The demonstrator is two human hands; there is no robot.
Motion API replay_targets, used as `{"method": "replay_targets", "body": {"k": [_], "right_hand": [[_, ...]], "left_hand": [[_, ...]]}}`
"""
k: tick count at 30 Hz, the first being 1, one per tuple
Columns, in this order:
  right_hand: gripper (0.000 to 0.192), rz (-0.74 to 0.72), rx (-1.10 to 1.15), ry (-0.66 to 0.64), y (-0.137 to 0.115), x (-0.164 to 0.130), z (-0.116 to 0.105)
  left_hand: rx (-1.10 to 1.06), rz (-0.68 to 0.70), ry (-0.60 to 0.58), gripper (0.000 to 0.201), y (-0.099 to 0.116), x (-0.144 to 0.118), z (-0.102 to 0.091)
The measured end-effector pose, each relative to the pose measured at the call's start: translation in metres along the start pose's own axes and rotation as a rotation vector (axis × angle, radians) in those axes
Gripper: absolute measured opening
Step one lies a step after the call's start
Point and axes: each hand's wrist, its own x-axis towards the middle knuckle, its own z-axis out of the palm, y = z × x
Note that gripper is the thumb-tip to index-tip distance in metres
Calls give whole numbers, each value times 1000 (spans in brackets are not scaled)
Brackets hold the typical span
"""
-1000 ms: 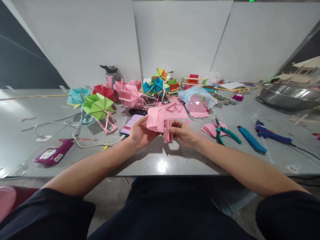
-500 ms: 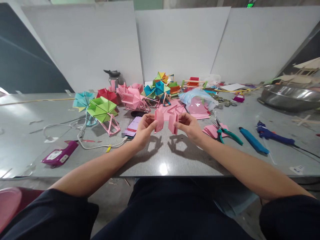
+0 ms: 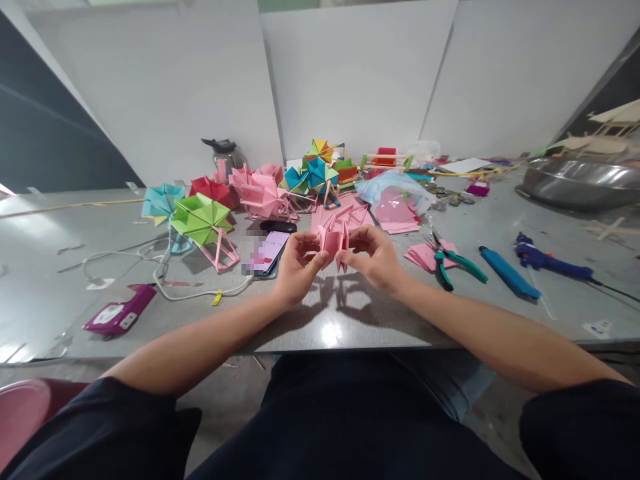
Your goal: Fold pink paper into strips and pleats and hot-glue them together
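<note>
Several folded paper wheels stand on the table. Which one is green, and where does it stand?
The green paper wheel is the one on pink legs at the left, in front of the light blue wheel and the red wheel. The others are blue, red, pink or mixed colours.

A folded pink paper piece [image 3: 334, 241] is pinched between left hand [image 3: 296, 268] and right hand [image 3: 376, 259] above the grey table [image 3: 60, 293]
</note>
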Motion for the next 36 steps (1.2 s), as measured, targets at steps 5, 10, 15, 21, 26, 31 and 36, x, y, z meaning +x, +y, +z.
{"method": "replay_targets", "body": {"k": [5,10,15,21,26,31,36], "right_hand": [[48,-58,-33,-2,-4,-5,3],[48,-74,-35,3,-1,-7,5],[49,-90,-46,23,3,-7,5],[47,-116,-35,22,0,-9,6],[47,-136,-51,24,-2,-10,7],[46,-152,-86,11,1,-10,5],[43,-185,-97,-13,1,-11,4]], "left_hand": [[-7,5,-3,62,0,-1,2],[-15,22,-19,62,-2,-2,1],[-24,47,-56,63,-6,-3,-1],[-48,77,-95,65,-10,-3,-2],[-51,109,-130,61,-12,-2,-2],[-63,90,-158,63,-11,-2,-3],[-64,68,-208,63,-9,-1,-5]]}}
